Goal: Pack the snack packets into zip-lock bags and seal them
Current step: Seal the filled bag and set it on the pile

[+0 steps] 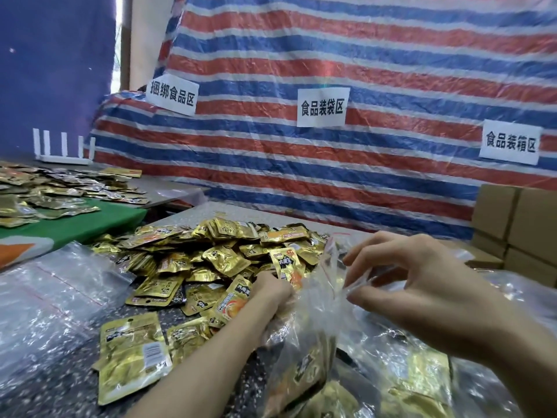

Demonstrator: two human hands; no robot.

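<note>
Dozens of gold foil snack packets (217, 254) are heaped at the middle of the speckled grey bench (60, 390), spreading toward its far edge. Step in hand, as judged: one clear zip-lock bag (313, 336) with a red zip strip is being filled at the near edge, just right of the heap. The mouth of the bag is pinched between thumb and fingers of the right hand (422, 285) and held open. The left hand (272, 292) is curled round a small clutch of packets at that mouth, its fingertips hidden by film and foil. For a clean fill, the mouth should be held wide and the packets fed in flat and pushed to the bottom. The zip track should be kept free of foil corners before it is pressed shut from one end to the other. Some packets are already seen inside. A stack of empty clear bags (45, 300) lies at the left edge. Three white paper signs (322, 107) are fixed to the red, white and blue striped tarpaulin (361, 49) and are read, left to right: 捆绑食品区, 食品装袋区, 食品装箱区. Black characters and an orange panel are printed on the packets, but the brand cannot be read with certainty.
</note>
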